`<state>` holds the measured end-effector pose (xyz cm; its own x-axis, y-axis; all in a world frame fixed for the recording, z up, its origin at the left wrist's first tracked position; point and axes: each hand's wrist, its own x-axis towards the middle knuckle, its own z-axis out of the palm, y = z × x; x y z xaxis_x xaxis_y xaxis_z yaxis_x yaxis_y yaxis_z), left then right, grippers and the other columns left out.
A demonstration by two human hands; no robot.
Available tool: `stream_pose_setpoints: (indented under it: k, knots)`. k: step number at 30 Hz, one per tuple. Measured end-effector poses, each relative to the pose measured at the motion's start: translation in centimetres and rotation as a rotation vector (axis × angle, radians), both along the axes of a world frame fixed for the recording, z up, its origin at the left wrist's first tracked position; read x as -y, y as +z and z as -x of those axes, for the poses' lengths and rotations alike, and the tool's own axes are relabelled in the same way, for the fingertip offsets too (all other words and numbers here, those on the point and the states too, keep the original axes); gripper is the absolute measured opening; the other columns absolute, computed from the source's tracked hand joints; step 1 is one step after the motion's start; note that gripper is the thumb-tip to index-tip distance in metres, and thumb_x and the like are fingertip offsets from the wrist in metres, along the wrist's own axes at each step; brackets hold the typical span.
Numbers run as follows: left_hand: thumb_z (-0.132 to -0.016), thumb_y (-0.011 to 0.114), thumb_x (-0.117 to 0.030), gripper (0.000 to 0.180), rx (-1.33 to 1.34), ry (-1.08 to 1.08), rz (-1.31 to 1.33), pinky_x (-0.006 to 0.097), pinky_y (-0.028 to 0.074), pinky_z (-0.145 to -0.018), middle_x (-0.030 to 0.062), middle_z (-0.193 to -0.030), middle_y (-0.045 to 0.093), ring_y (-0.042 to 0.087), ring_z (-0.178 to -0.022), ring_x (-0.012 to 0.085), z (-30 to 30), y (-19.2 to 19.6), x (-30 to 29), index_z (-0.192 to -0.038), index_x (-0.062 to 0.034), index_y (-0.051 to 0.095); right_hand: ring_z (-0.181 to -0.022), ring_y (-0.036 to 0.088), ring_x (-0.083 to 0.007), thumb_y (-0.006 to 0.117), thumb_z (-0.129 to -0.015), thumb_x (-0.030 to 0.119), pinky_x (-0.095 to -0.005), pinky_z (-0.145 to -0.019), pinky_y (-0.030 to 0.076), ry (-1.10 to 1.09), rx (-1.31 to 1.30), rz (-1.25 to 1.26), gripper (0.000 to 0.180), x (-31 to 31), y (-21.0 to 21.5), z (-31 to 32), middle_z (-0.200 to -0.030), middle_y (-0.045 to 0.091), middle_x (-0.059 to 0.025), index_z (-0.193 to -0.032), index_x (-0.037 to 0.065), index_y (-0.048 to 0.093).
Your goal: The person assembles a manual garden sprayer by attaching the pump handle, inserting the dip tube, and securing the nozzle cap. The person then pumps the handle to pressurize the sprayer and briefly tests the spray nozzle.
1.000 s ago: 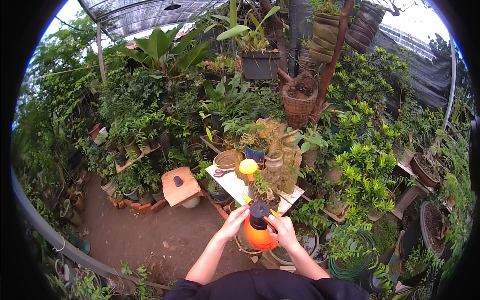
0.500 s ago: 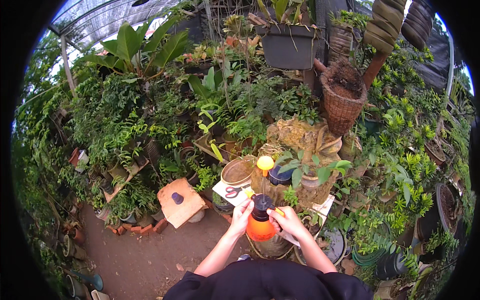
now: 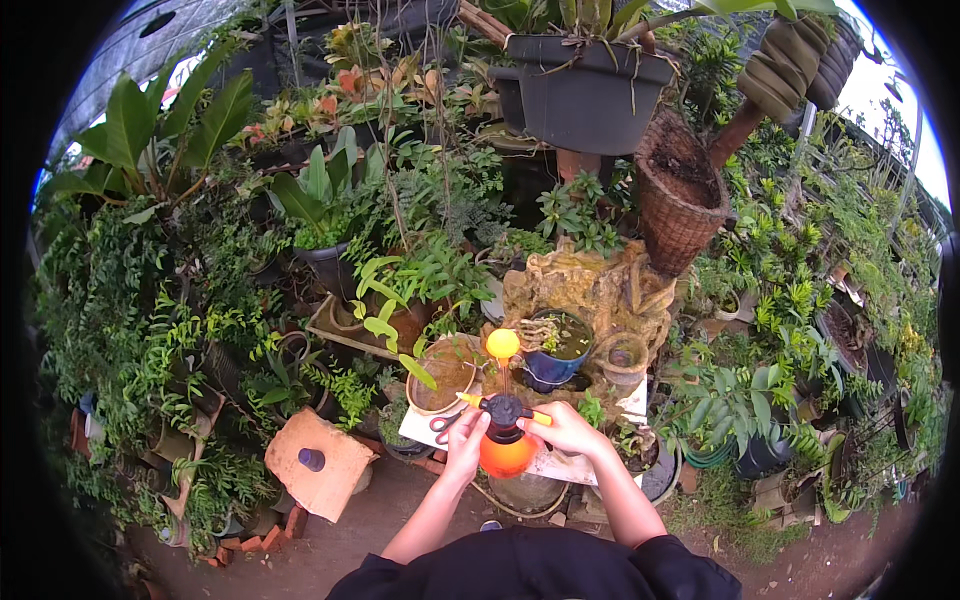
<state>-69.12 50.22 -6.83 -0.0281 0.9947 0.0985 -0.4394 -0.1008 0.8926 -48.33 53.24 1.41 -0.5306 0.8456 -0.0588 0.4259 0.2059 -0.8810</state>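
Observation:
Between my hands is an upright orange pump sprayer with a black head, a yellow nozzle tip and a yellow ball knob on a raised rod. My left hand closes round the left side of its neck, below the nozzle. My right hand is closed at the opposite side, gripping the yellow-tipped handle, with fingers partly hidden. Dark-handled scissors lie on a pale board just left of my left hand. Beyond the sprayer sit a blue pot of water and plants and a tan round basin.
A rugged ochre rock stands behind the pots. Overhead hang a big black planter and a brown woven basket. A tan slab with a dark cap-like object is at left. Dense potted plants surround me.
My view has shifted, bringing the planter and rock closer. The sprayer has turned so its nozzle points left. Leaves that overlapped the blue pot no longer cover it. Both hands keep hold.

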Motion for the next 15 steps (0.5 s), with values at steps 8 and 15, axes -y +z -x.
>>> stream_pose_setpoints:
  k: [8, 15]
  knots:
    - [-0.097, 0.063, -0.006, 0.032, 0.204, 0.042, 0.058, 0.032, 0.044, -0.105, 0.0082, -0.124, 0.062, 0.059, -0.115, 0.0163, 0.8, 0.5, -1.6, -0.128, -0.0015, 0.055, -0.085, 0.065, -0.0172, 0.072, -0.091, 0.032, -0.0333, -0.078, 0.053, -0.031, -0.119, -0.21, 0.042, -0.8, 6.2, 0.1, -0.097, 0.066, -0.008, -0.119, 0.004, 0.059]
    - [-0.098, 0.063, -0.008, 0.023, 0.165, 0.212, -0.065, 0.027, 0.046, -0.095, 0.0034, -0.115, 0.063, 0.058, -0.105, 0.0104, -1.1, -1.1, -1.6, -0.12, -0.0028, 0.058, -0.092, 0.062, -0.0165, 0.068, -0.094, 0.028, -0.0328, -0.076, 0.053, -0.021, -0.31, -0.502, 0.049, -1.8, 14.8, 2.5, -0.108, 0.061, -0.0083, -0.136, 0.008, 0.053]
